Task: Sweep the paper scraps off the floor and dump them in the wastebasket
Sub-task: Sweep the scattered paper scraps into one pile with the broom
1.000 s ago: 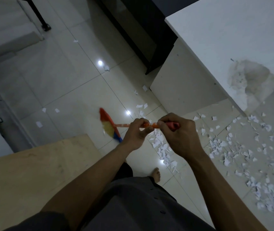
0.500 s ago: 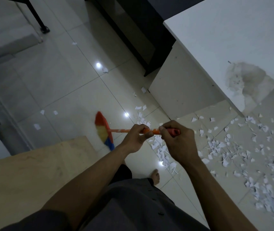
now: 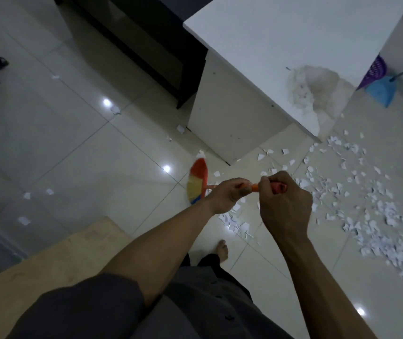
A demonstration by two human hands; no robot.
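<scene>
Left hand (image 3: pixel 227 194) and right hand (image 3: pixel 284 206) both clench the handle (image 3: pixel 254 186) of the orange broom (image 3: pixel 200 176), left nearer the bristles (image 3: pixel 194 189). Handle runs crosswise, bristles on the floor (image 3: pixel 73 143) out left of the hands. The thick spread of paper scraps (image 3: pixel 379 216) lies off right, on the right hand's side.

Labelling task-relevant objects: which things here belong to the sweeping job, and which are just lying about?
Job: broom, gripped by left hand and right hand; paper scraps; blue dustpan; purple slotted basket, likely the wastebasket.
Just there: white cabinet; wooden board; black unit.
</scene>
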